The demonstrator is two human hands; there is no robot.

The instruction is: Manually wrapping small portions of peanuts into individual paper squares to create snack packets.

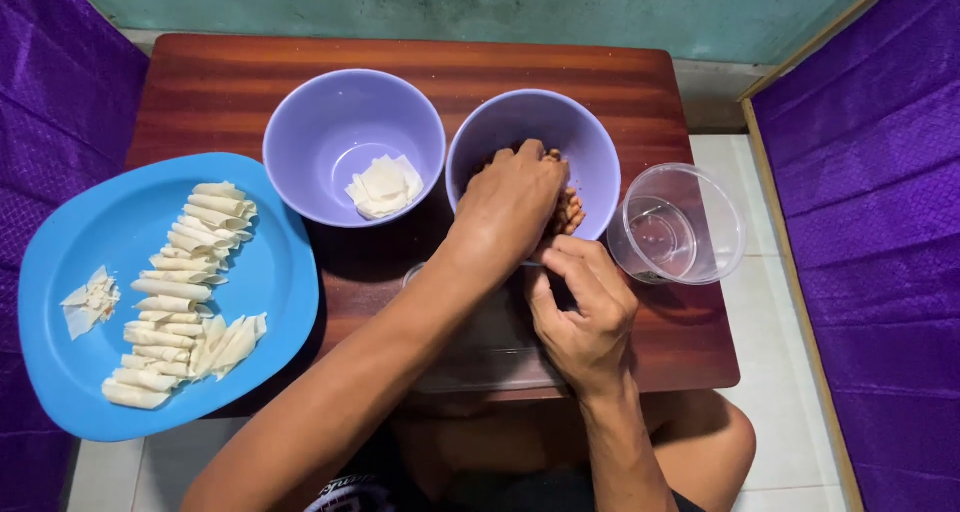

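Low reddish-brown wooden table (220, 82) at centre; teal wall (450, 2) along top; purple fabric (870, 202) at both sides; white tiled floor (780, 372) lower right.

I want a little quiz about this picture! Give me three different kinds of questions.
1. True or false: the blue plate holds rolled wrappers.
2. Which bowl is the left hand reaching into? A) bowl with flat wrappers B) bowl with brown filling
3. Fill in: the clear cup stands to the ___ of both bowls.

Key: 1 true; 2 B; 3 right. The right hand works just below that bowl.
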